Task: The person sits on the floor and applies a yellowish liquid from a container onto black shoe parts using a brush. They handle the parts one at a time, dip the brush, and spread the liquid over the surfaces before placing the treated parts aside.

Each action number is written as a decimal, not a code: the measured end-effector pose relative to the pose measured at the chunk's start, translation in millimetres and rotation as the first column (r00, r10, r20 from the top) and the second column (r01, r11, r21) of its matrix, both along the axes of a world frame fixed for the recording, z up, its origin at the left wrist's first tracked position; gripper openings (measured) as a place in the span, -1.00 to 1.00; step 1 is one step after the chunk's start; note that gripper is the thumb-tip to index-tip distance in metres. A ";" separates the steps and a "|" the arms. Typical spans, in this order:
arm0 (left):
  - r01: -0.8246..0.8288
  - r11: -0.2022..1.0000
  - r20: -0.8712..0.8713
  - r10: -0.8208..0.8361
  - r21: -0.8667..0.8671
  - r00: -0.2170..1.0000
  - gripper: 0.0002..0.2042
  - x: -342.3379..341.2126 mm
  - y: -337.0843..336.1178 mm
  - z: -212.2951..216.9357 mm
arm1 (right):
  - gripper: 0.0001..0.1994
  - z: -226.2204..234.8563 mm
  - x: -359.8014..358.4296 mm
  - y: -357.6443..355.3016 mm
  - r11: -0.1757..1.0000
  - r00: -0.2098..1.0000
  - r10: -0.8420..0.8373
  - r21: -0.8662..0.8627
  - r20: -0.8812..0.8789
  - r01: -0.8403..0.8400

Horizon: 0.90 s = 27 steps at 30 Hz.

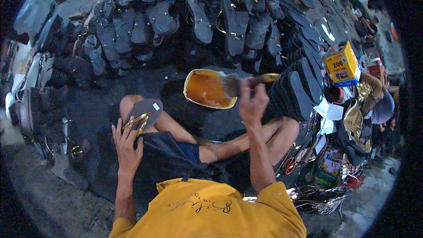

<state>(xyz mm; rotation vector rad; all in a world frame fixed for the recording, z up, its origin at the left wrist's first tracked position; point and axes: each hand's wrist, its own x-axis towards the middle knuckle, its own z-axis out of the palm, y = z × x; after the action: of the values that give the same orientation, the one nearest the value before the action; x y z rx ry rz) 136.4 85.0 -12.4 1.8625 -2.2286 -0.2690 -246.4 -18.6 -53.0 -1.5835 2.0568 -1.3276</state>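
Sandal [152, 109]: where?
Left of centre in the frame, by the knee [128, 102], seemingly pinched near its gold straps [142, 120] by the left grip [128, 141].

Right grip [254, 105]?
Apparently closed round a blurred brush [231, 86], at the right rim of the mid-frame tub [186, 89].

Step in hand?
Likely loading the brush with amber liquid [203, 89].

Next move?
Calls for a steady sandal, careful strokes.

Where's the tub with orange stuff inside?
In the head view, the tub sits just above centre, beyond the crossed legs and left of the right hand.
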 end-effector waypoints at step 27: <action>0.390 0.853 -0.662 0.518 0.348 -0.542 -0.47 -163.4 -55.5 32.5 | -0.76 104.9 64.9 8.6 0.918 0.783 0.387 -0.282 0.487 -0.278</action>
<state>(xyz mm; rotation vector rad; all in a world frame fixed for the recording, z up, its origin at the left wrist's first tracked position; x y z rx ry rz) -27.0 29.6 20.1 0.6261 -0.3149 -1.8444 -181.5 -10.0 51.9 -1.3522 1.2751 -1.6323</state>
